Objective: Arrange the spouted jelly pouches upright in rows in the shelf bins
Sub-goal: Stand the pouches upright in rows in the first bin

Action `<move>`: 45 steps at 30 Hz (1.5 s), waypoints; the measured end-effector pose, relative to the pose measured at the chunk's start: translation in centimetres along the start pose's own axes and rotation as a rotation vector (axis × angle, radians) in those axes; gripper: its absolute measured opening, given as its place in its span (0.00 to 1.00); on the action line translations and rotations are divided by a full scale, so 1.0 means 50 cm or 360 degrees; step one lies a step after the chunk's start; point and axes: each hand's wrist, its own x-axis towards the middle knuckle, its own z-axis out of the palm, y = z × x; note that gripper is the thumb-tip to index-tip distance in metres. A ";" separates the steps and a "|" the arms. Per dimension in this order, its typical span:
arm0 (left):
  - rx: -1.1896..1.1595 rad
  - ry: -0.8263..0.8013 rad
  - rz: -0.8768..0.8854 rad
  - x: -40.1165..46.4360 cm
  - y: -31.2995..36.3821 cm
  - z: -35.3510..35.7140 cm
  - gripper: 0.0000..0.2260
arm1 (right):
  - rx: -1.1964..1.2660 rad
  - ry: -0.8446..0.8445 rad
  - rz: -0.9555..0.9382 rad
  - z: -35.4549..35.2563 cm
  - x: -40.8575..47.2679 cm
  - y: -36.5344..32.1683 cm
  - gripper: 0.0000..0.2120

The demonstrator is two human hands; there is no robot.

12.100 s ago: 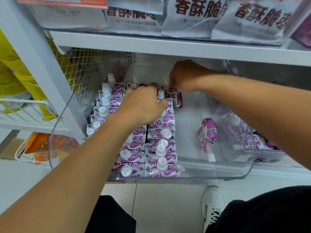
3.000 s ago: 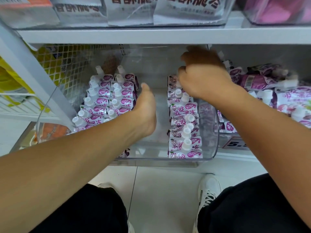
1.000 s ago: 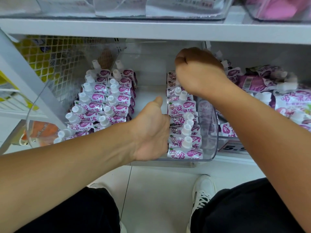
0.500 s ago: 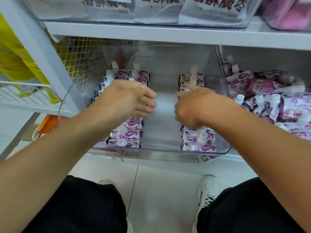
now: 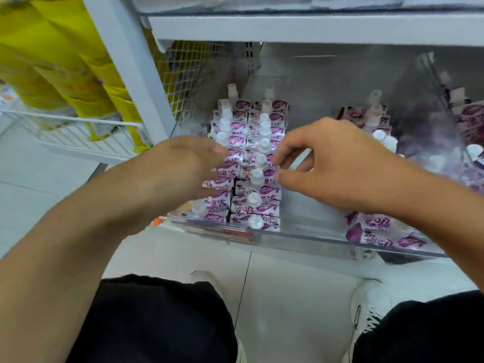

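**Both hands close on the left rows of pouches**

White shelving (image 5: 314, 27) frames a clear plastic bin (image 5: 301, 235) pulled out over the tiled floor (image 5: 288, 297). Two rows of purple-and-white jelly pouches (image 5: 258, 191) stand upright at the bin's left, white caps up, the rows running front to back, away from the person. A bare strip of bin floor lies to their right, and a third row (image 5: 372, 224) sits beyond it under the right forearm.

The right hand (image 5: 340, 169) hovers just right of the second row, its fingers (image 5: 281, 153) loosely curled and pointing left at the caps, holding nothing. The left hand (image 5: 180, 174) is blurred; it seems to lie flat over the first row, its fingers straight, with nothing visibly gripped.

The two rows lie between the hands, so the next move is likely a squeeze or nudge sideways, across the rows' long axis.
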 end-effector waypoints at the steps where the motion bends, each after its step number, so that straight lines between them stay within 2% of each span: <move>1: 0.0427 -0.0002 0.0200 -0.004 -0.015 -0.022 0.09 | -0.0004 -0.0008 -0.0133 0.003 0.003 -0.004 0.07; 3: 0.1427 0.0027 0.0663 -0.002 -0.030 -0.044 0.10 | -0.0052 -0.0197 -0.0381 0.014 0.012 -0.009 0.16; 4: 0.1760 0.0025 0.0860 0.004 -0.033 -0.048 0.10 | -0.0121 -0.0347 -0.0451 0.022 0.016 -0.012 0.20; 6: 0.2061 -0.0109 0.1062 0.014 -0.039 -0.051 0.12 | -0.0308 -0.0538 -0.0537 0.036 0.030 -0.006 0.24; 9: 0.2072 -0.0213 0.1157 0.026 -0.057 -0.061 0.14 | -0.0358 -0.0603 -0.0656 0.033 0.046 -0.005 0.25; 13: 0.2091 -0.0160 0.1291 0.039 -0.076 -0.071 0.16 | -0.0428 -0.0520 -0.0675 0.038 0.038 -0.009 0.25; 17: 0.2094 -0.0126 0.1363 0.043 -0.081 -0.075 0.17 | -0.0481 -0.0615 -0.0671 0.061 0.042 -0.016 0.25; 29: 0.1928 -0.0033 0.1191 0.037 -0.068 -0.066 0.17 | -0.0433 -0.0710 -0.0614 0.048 0.030 0.011 0.21; 32: 0.1732 0.0055 0.1139 0.028 -0.059 -0.050 0.15 | -0.0440 -0.0702 -0.0604 0.044 0.025 0.018 0.21; 34: 0.1431 0.0151 0.1007 0.016 -0.046 -0.032 0.14 | -0.0459 -0.0676 -0.0605 0.043 0.020 0.019 0.21; 36: 0.0904 0.0151 0.0587 0.003 -0.024 -0.009 0.15 | -0.0470 -0.0653 -0.0607 0.045 0.017 0.019 0.23; 38: 0.0218 -0.0011 0.0075 -0.001 -0.004 0.007 0.18 | -0.0484 -0.0643 -0.0611 0.049 0.017 0.023 0.27; 39: -0.0009 -0.0071 -0.0089 0.000 0.003 0.013 0.21 | -0.0486 -0.0638 -0.0618 0.049 0.017 0.026 0.28; 42: -0.0294 -0.0176 -0.0394 0.008 -0.001 0.021 0.26 | -0.0454 -0.0618 -0.0660 0.041 0.010 0.034 0.23; 45: -0.0496 -0.0231 -0.0542 0.018 -0.009 0.028 0.29 | -0.0320 -0.0645 -0.0666 0.028 0.001 0.041 0.17</move>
